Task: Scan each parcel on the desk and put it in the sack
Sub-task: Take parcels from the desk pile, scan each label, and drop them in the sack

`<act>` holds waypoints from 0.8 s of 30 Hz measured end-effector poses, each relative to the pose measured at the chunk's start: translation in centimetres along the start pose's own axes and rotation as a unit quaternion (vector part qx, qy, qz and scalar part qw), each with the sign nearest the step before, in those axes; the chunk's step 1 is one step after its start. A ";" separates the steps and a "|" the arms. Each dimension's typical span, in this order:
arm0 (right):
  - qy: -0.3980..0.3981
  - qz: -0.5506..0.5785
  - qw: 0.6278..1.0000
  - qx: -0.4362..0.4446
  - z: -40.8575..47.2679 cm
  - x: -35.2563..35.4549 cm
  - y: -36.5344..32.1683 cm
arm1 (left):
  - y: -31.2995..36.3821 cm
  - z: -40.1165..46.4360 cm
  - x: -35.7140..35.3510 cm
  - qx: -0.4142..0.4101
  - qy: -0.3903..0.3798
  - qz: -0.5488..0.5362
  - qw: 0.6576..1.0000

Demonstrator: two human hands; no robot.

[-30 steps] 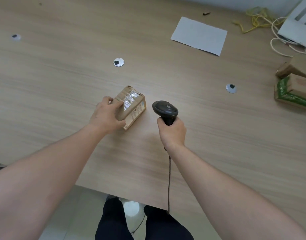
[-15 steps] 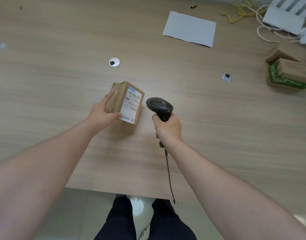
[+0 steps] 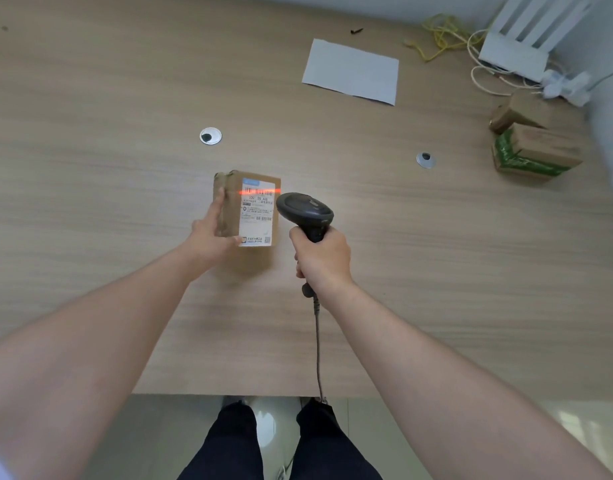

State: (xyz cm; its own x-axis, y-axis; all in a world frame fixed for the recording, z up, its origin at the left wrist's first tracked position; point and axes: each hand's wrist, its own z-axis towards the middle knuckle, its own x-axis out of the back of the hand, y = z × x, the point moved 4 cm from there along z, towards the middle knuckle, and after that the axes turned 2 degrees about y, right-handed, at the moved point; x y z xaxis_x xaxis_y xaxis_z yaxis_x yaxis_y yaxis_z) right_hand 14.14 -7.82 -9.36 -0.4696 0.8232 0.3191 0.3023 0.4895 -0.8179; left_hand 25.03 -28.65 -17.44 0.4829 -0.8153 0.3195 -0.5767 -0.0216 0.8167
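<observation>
Now the box (image 3: 246, 209) stands up, red line on its label | left hand (image 3: 210, 233) holds its side, right hand (image 3: 324, 258) squeezes scanner (image 3: 306, 211) beside the box | looks light and stiff (hold both sides).

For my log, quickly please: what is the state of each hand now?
Left hand: closed, holding the small brown cardboard parcel with a white label upright.
Right hand: closed around the black handheld barcode scanner.
</observation>
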 end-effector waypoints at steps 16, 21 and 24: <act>0.008 0.035 0.999 -0.037 -2.9 2.1 -0.1 | 1.7 -1.8 -0.9 0.003 0.006 0.036 0.999; 0.021 0.027 0.999 -0.027 -2.9 2.4 -0.3 | 1.6 -1.1 -0.9 0.012 -0.009 0.039 0.999; 0.035 -0.001 0.999 -0.011 -2.3 2.8 -0.3 | 1.5 -0.9 -1.2 0.060 -0.066 0.019 0.996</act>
State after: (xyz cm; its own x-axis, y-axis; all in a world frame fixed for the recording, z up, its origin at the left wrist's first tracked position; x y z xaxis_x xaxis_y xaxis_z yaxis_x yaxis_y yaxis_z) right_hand 14.68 -5.05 -7.07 -0.4115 0.8402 0.3531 0.3200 0.4959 -0.8073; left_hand 24.16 -27.20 -16.20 0.3734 -0.8854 0.2768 -0.6718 -0.0523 0.7389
